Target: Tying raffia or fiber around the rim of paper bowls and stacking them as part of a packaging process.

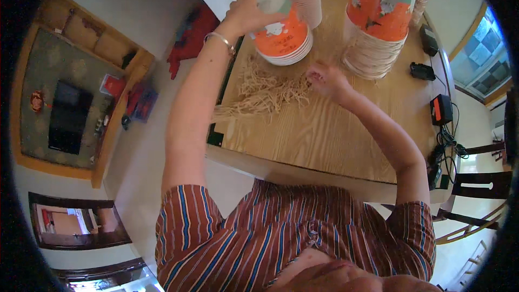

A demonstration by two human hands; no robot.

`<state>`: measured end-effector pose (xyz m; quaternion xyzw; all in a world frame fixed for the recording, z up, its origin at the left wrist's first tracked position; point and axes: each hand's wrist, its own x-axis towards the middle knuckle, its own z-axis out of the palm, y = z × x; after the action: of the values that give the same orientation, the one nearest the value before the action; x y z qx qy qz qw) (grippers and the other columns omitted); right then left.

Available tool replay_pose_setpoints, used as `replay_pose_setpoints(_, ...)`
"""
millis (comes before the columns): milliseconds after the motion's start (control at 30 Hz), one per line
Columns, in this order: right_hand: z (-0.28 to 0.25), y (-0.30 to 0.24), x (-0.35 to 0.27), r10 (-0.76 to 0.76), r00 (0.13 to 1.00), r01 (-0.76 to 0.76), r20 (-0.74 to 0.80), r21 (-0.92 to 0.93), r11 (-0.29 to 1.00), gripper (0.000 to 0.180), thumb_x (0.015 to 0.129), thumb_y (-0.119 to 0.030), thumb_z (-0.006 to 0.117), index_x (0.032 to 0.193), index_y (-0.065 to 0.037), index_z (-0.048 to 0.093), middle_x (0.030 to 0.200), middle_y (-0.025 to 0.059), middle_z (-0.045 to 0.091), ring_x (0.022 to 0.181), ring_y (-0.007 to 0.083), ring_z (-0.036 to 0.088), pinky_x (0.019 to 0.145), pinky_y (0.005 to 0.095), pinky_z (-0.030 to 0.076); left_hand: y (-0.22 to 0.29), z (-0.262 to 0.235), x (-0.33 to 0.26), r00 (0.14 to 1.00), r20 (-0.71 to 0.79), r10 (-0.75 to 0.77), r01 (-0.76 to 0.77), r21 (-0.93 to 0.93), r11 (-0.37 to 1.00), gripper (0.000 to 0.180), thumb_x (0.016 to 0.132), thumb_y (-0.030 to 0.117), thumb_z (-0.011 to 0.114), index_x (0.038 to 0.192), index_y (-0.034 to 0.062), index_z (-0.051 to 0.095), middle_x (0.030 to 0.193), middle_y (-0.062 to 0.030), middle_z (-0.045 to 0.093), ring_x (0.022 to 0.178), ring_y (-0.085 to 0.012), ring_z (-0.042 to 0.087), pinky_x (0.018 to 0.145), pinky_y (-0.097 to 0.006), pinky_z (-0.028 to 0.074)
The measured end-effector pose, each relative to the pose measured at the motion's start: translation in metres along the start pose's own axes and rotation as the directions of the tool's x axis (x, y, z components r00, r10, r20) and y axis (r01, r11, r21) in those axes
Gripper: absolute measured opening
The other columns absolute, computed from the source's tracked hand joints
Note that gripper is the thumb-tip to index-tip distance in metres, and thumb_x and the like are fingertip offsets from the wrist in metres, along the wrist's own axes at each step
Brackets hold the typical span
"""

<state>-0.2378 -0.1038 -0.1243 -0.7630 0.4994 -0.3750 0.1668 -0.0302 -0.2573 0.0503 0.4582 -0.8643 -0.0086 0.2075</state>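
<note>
Smooth paper tubs (286, 43) and rough, fibre-like strands (265, 92) on a glossy wood-grain desk (330, 140) here; a polished metal bangle (226, 41) gleams.

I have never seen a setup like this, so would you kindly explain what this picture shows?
There is no robot: a person works bare-handed, and this one picture comes from a wide fisheye camera on their head, looking down. The left hand grips a short stack of upside-down orange paper cups. The right hand is by a pile of loose tan strands; whether it pinches any is unclear. Taller cup stacks stand farther back on the wooden table, with black boxes and cables along its right side.
</note>
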Motion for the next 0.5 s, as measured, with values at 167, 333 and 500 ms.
replay_pose_setpoints(167, -0.006, -0.014, 0.004, 0.054, 0.991, -0.038, -0.126, 0.126, 0.991, 0.015, 0.085, -0.016, 0.064, 0.095, -0.005, 0.060, 0.086, 0.0123, 0.061, 0.080, 0.0275, 0.062, 0.070, 0.0389, 0.050, 0.011, -0.011, -0.001, 0.999, -0.021, -0.035, 0.034, -0.010, 0.999, 0.112, 0.056, 0.068, 0.076, 0.142, 0.0056, 0.039, 0.141, -0.0223, 0.036, 0.125, -0.0423, 0.045, 0.103, -0.046, 0.041)
replay_pose_setpoints(333, -0.006, 0.016, 0.031, 0.512, 0.858, -0.376, -0.037, 0.634, 0.676, 0.022, 0.089, -0.021, 0.065, 0.103, -0.004, 0.061, 0.087, 0.0018, 0.059, 0.082, 0.0150, 0.059, 0.070, 0.0294, 0.048, 0.005, -0.024, 0.007, 0.997, -0.078, -0.021, 0.009, -0.146, 0.989, 0.111, 0.058, 0.064, 0.078, 0.140, -0.0021, 0.039, 0.138, -0.0250, 0.038, 0.124, -0.0384, 0.047, 0.102, -0.041, 0.043)
replay_pose_setpoints(500, 0.001, 0.025, 0.041, 0.616, 0.782, -0.352, 0.098, 0.884, 0.307, 0.035, 0.090, -0.031, 0.065, 0.112, -0.005, 0.056, 0.095, 0.0002, 0.060, 0.090, 0.0138, 0.056, 0.076, 0.0266, 0.046, -0.009, -0.042, 0.022, 0.993, -0.110, 0.035, -0.054, -0.170, 0.984, 0.105, 0.062, 0.060, 0.078, 0.137, -0.0032, 0.042, 0.136, -0.0260, 0.039, 0.124, -0.0366, 0.047, 0.101, -0.040, 0.044)
